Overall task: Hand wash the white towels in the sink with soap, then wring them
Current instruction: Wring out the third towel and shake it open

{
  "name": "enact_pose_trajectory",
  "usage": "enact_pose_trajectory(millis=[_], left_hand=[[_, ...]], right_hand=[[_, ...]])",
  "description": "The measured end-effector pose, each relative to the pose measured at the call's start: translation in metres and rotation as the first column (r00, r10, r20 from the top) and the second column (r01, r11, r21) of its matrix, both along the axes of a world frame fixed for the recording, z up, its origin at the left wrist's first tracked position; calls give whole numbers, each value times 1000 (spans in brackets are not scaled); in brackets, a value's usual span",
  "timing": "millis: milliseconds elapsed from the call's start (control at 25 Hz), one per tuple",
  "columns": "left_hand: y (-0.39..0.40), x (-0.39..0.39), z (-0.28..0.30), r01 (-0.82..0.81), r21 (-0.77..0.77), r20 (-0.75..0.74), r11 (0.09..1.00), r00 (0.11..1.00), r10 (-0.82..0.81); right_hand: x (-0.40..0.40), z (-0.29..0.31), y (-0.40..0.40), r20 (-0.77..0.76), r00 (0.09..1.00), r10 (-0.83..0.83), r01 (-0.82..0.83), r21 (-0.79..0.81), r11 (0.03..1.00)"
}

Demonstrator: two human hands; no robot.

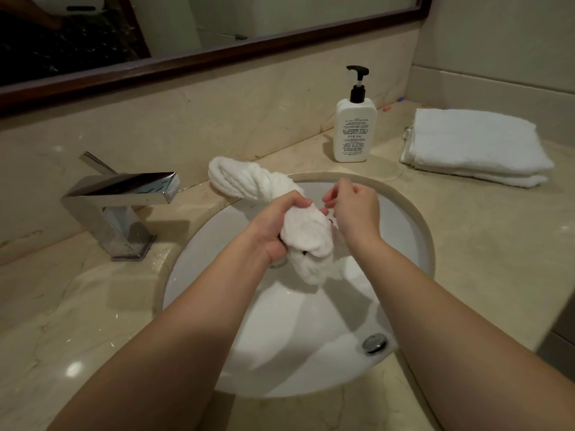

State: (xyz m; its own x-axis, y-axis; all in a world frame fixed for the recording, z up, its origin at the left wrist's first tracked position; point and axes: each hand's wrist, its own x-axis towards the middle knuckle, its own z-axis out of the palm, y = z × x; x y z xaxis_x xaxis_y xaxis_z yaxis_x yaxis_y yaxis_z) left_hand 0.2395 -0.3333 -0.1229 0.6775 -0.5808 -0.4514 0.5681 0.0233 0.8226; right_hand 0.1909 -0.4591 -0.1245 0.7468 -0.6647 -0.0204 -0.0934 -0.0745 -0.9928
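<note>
Wringing a twisted towel over the sink

The left hand (280, 225) grips the towel (306, 241) at centre frame, fingers curled round its bunched middle, held above the sink (413, 219) so water drips in, I judge. The twisted end loops to the rim behind. The right hand (354, 206) hovers just beside, fingers loosely bent, holding nothing.
</note>
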Motion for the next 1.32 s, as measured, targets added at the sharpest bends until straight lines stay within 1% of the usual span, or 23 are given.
enact_pose_trajectory(millis=[80,160,200,240,320,360,400,440,520,600,680,760,800,840,880,920,1000,1080,1120,1160,1200,1240,1320], left_hand=[[4,3,3,-25,-65,1,998,1000,25],[7,8,4,-92,-150,6,984,996,94],[8,10,5,-123,-182,-5,975,992,125],[8,11,6,-153,-186,-13,970,988,154],[7,12,7,-199,-135,-3,971,980,200],[6,11,8,-207,-93,23,974,977,210],[5,10,9,-202,-56,57,978,977,205],[3,9,10,-186,-22,86,982,978,187],[2,10,7,-158,2,148,987,977,156],[3,15,3,-160,15,193,987,969,154],[7,23,-5,-179,132,281,975,950,137],[13,26,-9,-120,218,319,968,947,46],[17,27,-9,-44,188,303,981,953,-16],[21,28,-10,32,109,268,994,962,-60],[26,30,-11,66,-17,215,998,975,-61],[28,32,-13,84,-146,153,986,986,-62],[28,34,-18,104,-338,66,935,994,-87],[21,29,-20,95,-393,34,914,995,-89],[17,26,-20,73,-410,7,909,997,-77],[14,23,-19,41,-431,-24,901,998,-57],[13,23,-17,5,-435,-28,900,999,-20],[12,21,-13,-35,-427,-20,904,999,30],[11,21,-3,-136,-312,27,940,988,151]], right_hand=[[3,-3,1,-4,998,66,-63,245,967],[9,-8,3,-13,987,161,-137,458,878],[11,-8,5,-32,969,246,-193,527,828],[11,-9,5,-39,929,368,-278,581,765],[9,-10,9,35,773,633,-487,673,557],[6,-10,13,101,692,715,-563,695,446],[3,-10,16,163,636,754,-610,704,362],[1,-8,19,209,605,768,-638,704,312],[-2,-4,19,216,604,767,-653,686,321],[-6,-1,17,144,607,782,-650,656,384],[-11,1,19,46,597,801,-644,623,445],[-11,-4,20,-71,609,790,-607,600,522],[-10,-6,19,-124,619,776,-584,588,560],[-9,-8,18,-155,627,763,-562,588,582],[-8,-8,17,-148,630,762,-550,608,573],[-7,-6,15,-89,624,776,-553,652,519],[-7,-2,14,80,591,803,-565,751,341],[-10,0,14,246,505,828,-605,785,136],[-9,-1,15,293,466,835,-623,779,74],[-10,0,16,295,451,843,-628,776,65],[-10,2,18,248,471,847,-621,774,119],[-11,4,21,175,517,838,-609,763,216],[-13,9,28,-11,664,747,-551,668,500]])
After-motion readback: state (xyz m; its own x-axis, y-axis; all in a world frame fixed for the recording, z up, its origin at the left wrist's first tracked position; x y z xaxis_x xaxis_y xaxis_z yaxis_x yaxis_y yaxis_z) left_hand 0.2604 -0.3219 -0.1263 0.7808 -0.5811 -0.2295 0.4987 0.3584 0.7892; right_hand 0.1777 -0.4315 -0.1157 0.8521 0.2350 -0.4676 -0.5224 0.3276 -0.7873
